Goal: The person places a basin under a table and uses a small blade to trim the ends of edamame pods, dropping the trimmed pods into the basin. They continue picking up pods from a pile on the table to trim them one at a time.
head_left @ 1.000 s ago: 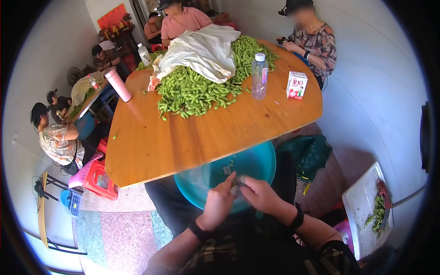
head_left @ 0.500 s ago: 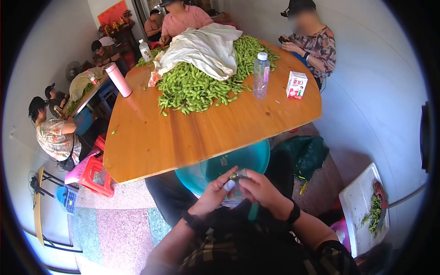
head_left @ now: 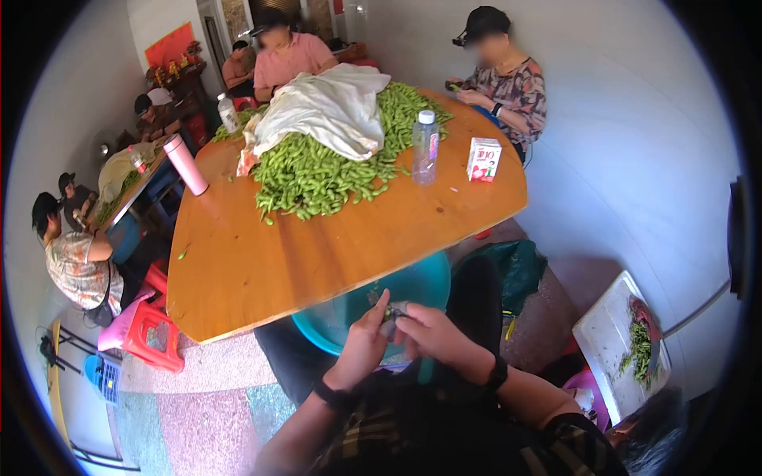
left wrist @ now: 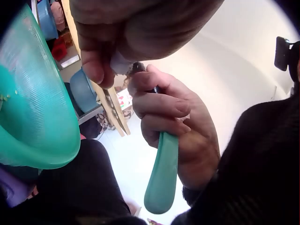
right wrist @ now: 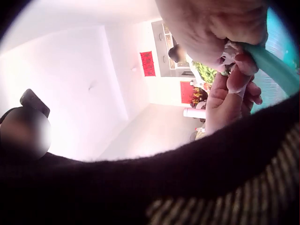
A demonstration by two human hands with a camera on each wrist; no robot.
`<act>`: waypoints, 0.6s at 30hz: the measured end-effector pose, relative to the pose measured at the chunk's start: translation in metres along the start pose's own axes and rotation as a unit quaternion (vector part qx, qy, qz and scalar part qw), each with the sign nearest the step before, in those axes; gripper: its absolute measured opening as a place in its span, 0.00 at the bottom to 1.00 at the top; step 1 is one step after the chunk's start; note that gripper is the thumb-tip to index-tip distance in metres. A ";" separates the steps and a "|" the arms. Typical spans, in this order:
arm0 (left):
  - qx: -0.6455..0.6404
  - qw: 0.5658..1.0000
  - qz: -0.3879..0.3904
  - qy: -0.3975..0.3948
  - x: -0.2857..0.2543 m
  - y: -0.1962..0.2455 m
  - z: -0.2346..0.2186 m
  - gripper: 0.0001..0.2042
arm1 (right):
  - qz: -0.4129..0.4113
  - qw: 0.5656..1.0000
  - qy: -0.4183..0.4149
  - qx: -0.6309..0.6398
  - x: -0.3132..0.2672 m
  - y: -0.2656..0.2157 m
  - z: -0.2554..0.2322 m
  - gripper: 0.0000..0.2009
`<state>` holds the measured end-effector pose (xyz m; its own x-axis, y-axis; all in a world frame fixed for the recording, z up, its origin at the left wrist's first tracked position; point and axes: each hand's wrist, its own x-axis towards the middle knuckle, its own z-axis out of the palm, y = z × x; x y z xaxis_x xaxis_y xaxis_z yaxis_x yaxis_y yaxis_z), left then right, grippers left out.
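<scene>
Just over the near edge of a teal basin (head_left: 425, 287), my two hands meet. The right hand (head_left: 432, 329) grips a tool by its teal handle (left wrist: 161, 176), fingers wrapped around it. The tool's dark metal end (left wrist: 156, 89) is mostly hidden by the fingers. My left hand (head_left: 361, 349) pinches a small green thing (head_left: 388, 315) right at that end; the fingers cover most of it, and I cannot tell its kind. White wrapping (left wrist: 121, 64) shows on a left finger. Some small pale green beans (left wrist: 6, 97) lie in the basin.
A wooden table (head_left: 349, 246) stands ahead, bearing heaped green soybean pods (head_left: 317, 178) under a white cloth (head_left: 325, 111). Also on it are a clear bottle (head_left: 425, 151), a drink carton (head_left: 483, 159) and a pink flask (head_left: 186, 166). A red stool (head_left: 155, 337) is at left; a white tray (head_left: 603, 325) at right.
The head view has shifted, so the table and people sit further left. Half a second ago my hands drew closer together around a dark greenish thing; now the left index points up beside it.
</scene>
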<state>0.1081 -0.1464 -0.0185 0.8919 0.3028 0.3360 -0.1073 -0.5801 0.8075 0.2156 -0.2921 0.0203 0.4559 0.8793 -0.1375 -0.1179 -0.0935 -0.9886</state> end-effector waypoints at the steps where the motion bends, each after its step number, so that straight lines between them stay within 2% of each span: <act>1: -0.003 1.000 0.009 -0.003 0.000 -0.001 0.000 0.28 | 0.005 1.000 -0.001 0.009 -0.001 -0.003 0.000 0.09; 4: -0.078 0.995 -0.068 -0.002 0.003 -0.001 0.001 0.28 | 0.027 0.999 -0.012 0.017 0.002 0.005 0.000 0.09; 5: -0.080 0.995 -0.059 -0.004 0.004 -0.002 0.001 0.28 | 0.014 1.000 -0.019 -0.002 0.004 0.009 -0.002 0.09; 7: 0.004 0.997 -0.071 -0.012 0.004 -0.004 0.003 0.28 | 0.015 0.999 -0.020 -0.022 0.007 0.012 -0.002 0.09; 8: 0.034 0.998 -0.052 -0.007 0.005 -0.003 0.004 0.29 | 0.002 0.999 -0.017 -0.031 0.007 0.011 -0.003 0.08; 11: 0.065 0.997 -0.041 -0.016 0.008 -0.002 0.005 0.28 | -0.031 0.996 -0.020 -0.080 0.010 0.021 -0.006 0.07; 15: 0.050 0.997 -0.043 -0.037 0.010 -0.009 0.009 0.27 | -0.064 0.994 0.013 -0.085 0.009 0.020 -0.006 0.06; 18: 0.049 0.996 -0.058 -0.040 0.014 -0.001 0.007 0.28 | -0.058 0.995 0.008 -0.083 0.011 0.016 -0.011 0.06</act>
<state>0.1238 -0.1464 -0.0180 0.9282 0.3129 0.2012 0.0379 -0.6175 0.7856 0.2286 -0.2888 0.0024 0.4715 0.8816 -0.0219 0.0820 -0.0686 -0.9943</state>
